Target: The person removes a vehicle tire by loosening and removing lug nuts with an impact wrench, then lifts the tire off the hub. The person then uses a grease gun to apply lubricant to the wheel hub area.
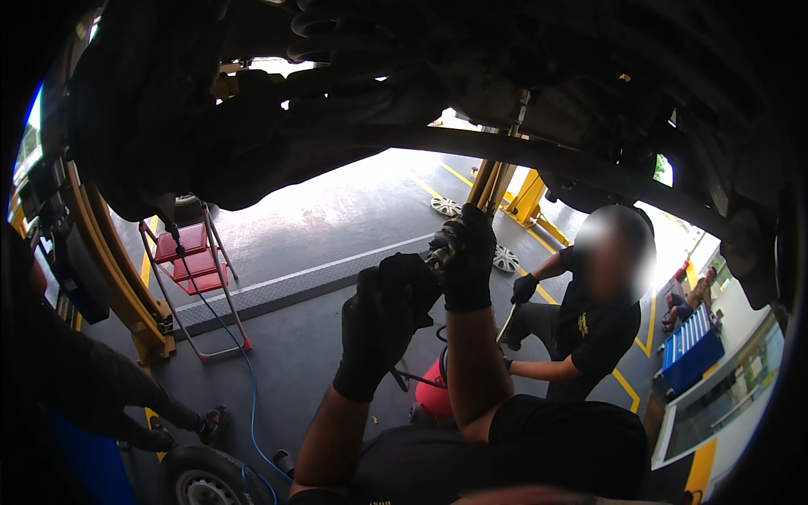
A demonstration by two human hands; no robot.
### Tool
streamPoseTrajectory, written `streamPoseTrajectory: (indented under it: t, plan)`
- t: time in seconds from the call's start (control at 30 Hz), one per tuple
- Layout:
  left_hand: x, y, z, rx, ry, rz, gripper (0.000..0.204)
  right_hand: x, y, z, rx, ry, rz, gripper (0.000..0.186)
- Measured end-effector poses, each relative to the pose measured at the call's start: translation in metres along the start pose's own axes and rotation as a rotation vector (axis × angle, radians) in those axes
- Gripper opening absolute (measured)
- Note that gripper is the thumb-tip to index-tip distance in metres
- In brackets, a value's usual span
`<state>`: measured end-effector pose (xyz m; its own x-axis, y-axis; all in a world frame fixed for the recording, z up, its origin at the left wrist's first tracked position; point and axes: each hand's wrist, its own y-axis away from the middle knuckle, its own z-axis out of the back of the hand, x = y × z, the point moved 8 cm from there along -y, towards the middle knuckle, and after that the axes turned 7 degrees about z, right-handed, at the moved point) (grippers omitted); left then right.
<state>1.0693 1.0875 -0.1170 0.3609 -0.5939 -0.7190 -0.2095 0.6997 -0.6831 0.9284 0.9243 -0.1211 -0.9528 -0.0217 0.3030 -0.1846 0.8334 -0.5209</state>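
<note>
Both my hands wear black gloves and are raised in front of me beneath the dark underside of a lifted vehicle [337,168]. My left hand [370,324] is closed around a dark, blocky part [411,282]; its exact kind is lost in shadow. Just to the right and a little higher, my right hand [468,265] has its fingers curled around a small, shiny metal piece [439,255]. This piece meets or nearly meets the dark part; whether the two are joined I cannot tell.
A red step stool [200,268] stands left, with a blue hose [252,379] trailing past it. A wheel [202,480] lies lower left. A co-worker [593,320] grips a rod beside a red tank [433,389]. Yellow lift posts [126,278] and a blue tool cabinet [692,349] stand around.
</note>
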Motion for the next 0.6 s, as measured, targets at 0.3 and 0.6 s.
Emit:
streamPoseTrajectory:
  t: [0.3, 0.6]
  plan:
    - [0.003, 0.006, 0.005, -0.069, -0.009, 0.16, 0.018, -0.002, 0.001, -0.008, 0.132, -0.087, -0.023, 0.025]
    - [-0.011, 0.0, 0.006, 0.008, -0.071, 0.085, 0.021, 0.0, 0.002, -0.006, -0.007, 0.103, -0.019, 0.033]
